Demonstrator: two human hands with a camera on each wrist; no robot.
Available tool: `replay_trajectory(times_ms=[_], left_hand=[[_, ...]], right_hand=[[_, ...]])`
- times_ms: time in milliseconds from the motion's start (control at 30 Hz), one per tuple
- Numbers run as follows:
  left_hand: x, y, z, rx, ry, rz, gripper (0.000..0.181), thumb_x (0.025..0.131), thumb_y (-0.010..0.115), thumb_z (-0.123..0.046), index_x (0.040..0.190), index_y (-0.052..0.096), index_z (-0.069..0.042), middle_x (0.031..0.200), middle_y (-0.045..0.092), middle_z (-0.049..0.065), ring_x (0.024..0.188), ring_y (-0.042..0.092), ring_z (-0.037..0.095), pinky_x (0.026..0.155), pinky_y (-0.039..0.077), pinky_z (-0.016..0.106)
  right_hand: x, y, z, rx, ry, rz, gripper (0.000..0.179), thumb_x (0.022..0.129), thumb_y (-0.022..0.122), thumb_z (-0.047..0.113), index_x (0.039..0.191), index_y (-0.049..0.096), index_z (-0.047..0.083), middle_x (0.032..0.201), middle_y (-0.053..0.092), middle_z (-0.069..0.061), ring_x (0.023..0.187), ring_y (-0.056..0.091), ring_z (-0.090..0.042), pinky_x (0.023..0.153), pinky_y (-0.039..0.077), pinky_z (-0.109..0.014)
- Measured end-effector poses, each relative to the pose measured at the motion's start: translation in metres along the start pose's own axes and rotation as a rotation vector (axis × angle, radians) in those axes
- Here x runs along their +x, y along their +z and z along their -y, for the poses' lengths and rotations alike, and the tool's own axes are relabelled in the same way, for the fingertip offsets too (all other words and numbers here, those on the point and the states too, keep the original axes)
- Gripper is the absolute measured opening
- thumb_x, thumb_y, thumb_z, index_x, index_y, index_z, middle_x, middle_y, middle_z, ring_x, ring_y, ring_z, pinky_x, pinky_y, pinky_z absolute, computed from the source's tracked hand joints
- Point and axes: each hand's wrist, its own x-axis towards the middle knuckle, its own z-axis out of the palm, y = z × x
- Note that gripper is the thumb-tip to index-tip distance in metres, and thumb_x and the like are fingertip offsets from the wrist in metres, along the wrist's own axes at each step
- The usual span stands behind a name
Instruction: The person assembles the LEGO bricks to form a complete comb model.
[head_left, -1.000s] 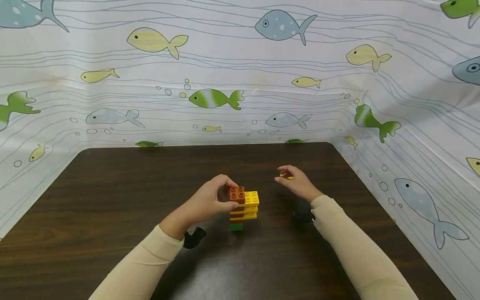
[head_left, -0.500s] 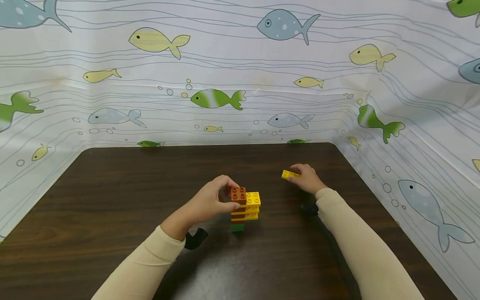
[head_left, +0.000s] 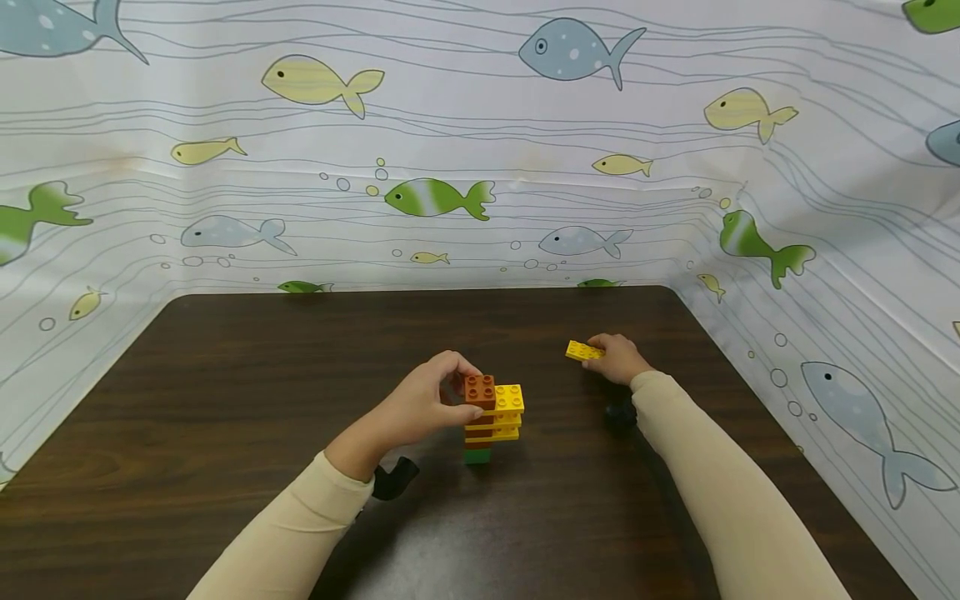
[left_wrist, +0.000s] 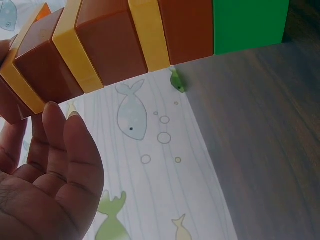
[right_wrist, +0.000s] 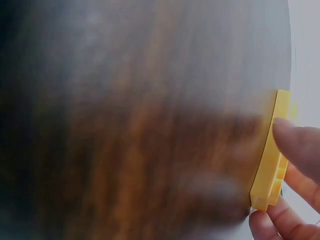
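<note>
A tower of toy building bricks [head_left: 480, 392] stands upright on the dark wood table, its green brick [left_wrist: 250, 25] at the bottom. Above that, brown bricks [left_wrist: 112, 42] alternate with thin yellow ones, which jut out to the right in the head view. My left hand [head_left: 420, 404] grips the tower near its top, thumb on the near side and fingers behind. To the right and farther back, my right hand [head_left: 621, 360] pinches a flat yellow brick [head_left: 581, 351] by its right part. In the right wrist view, the thumb [right_wrist: 300, 147] lies along one face of this brick.
The dark table [head_left: 300, 350] reaches back to a white curtain [head_left: 450, 125] printed with fish, which also runs along the right side. Black wrist devices show beneath the left wrist [head_left: 396, 479] and right wrist [head_left: 621, 415].
My right hand has shifted a little to the right and turned, so more of the flat yellow brick shows. The left hand and the tower have stayed in place.
</note>
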Motion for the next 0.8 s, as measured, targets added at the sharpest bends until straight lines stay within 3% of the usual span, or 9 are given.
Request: replay_trajectory(times_ms=[367,567,800], left_hand=[[0.000,0.003,0.003,-0.036,-0.012,-0.018,0.034,0.085,0.073,-0.009,0.113,0.055,-0.003,0.100,0.055,0.006,0.087,0.052,0.022,0.077,0.050,0.030],[0.000,0.005,0.004,-0.078,-0.044,-0.028,0.034,0.085,0.073,-0.009,0.113,0.056,-0.003,0.098,0.055,0.006,0.086,0.051,0.021,0.077,0.049,0.032],[-0.001,0.007,0.006,-0.128,-0.064,-0.044,0.034,0.084,0.072,-0.008,0.113,0.056,-0.003,0.097,0.055,0.007,0.088,0.049,0.022,0.078,0.047,0.033]], right_hand=[[0.006,0.004,-0.001,-0.091,0.015,0.006,0.047,0.092,0.062,0.019,0.129,0.054,-0.009,0.123,0.053,-0.030,0.111,0.048,-0.043,0.096,0.037,-0.054],[0.003,0.001,0.007,-0.034,0.009,0.015,0.047,0.094,0.060,0.018,0.131,0.051,-0.009,0.127,0.050,-0.029,0.113,0.048,-0.040,0.100,0.037,-0.053],[-0.003,-0.003,0.018,0.056,-0.064,-0.005,0.046,0.096,0.058,0.017,0.132,0.050,-0.010,0.128,0.052,-0.027,0.111,0.050,-0.037,0.100,0.039,-0.052]])
